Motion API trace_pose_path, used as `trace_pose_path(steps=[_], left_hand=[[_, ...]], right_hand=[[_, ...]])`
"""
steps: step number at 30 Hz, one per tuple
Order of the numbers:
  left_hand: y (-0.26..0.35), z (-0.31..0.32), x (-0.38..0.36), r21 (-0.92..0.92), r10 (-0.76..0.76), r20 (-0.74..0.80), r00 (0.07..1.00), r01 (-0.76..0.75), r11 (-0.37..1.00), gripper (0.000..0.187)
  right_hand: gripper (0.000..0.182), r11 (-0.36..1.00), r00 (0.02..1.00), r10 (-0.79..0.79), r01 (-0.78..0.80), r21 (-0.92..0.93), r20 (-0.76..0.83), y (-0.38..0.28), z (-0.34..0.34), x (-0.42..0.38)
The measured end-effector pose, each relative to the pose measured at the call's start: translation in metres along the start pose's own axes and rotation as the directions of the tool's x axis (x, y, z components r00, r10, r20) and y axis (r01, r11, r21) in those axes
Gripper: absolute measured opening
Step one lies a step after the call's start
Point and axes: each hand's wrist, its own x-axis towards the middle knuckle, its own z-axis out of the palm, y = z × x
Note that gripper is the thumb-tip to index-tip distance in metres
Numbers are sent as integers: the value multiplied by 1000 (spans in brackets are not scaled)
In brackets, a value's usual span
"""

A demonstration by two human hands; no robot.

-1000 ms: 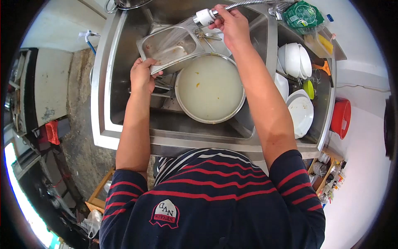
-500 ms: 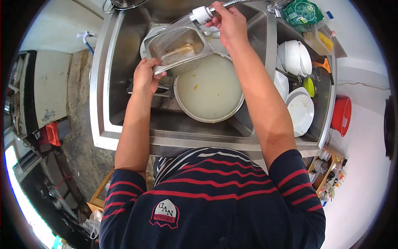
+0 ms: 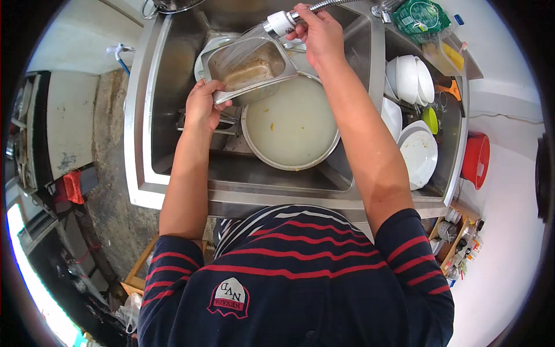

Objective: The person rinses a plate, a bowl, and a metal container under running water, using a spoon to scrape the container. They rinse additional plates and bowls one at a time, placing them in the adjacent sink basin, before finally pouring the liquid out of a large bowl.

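Note:
My left hand [image 3: 203, 105] grips the near corner of a rectangular steel tray [image 3: 250, 70], tilted over the sink with brownish water pooled inside. My right hand [image 3: 321, 34] holds a white spray head [image 3: 276, 23] on a flexible metal hose, and its water jet strikes the tray. Below the tray sits a large round steel basin [image 3: 292, 124] full of cloudy water with a few food bits.
A steel sink [image 3: 144, 121] surrounds everything. The right compartment holds white bowls [image 3: 410, 81], white plates [image 3: 421, 159] and a small green cup [image 3: 430, 122]. A red bucket [image 3: 477, 162] stands at the right, a green packet [image 3: 420, 18] at the top right. Utensils lie under the tray.
My left hand has lifted the tray up and to the right, tilting it more toward me. The spray head shifted slightly left and still sprays into the tray.

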Motion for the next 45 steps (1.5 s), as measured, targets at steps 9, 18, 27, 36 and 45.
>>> trace_pose_path(steps=[9,18,27,36,45], left_hand=[[1,2,-2,7,127,20,992,-127,992,8],[13,-12,0,46,191,-33,981,-189,981,10],[11,-14,-2,309,463,-74,883,-422,853,8],[4,0,-9,788,735,-47,677,-427,443,20],[6,2,-13,798,786,-11,618,-468,379,18]], right_hand=[[21,998,998,-15,11,-66,-54,3,-3,1],[24,992,990,-75,62,-108,-121,6,1,2],[22,967,968,-213,189,-173,-136,28,-3,15],[22,968,962,-232,214,-132,-142,22,3,14],[18,976,973,-194,178,-127,-124,25,-3,10]])
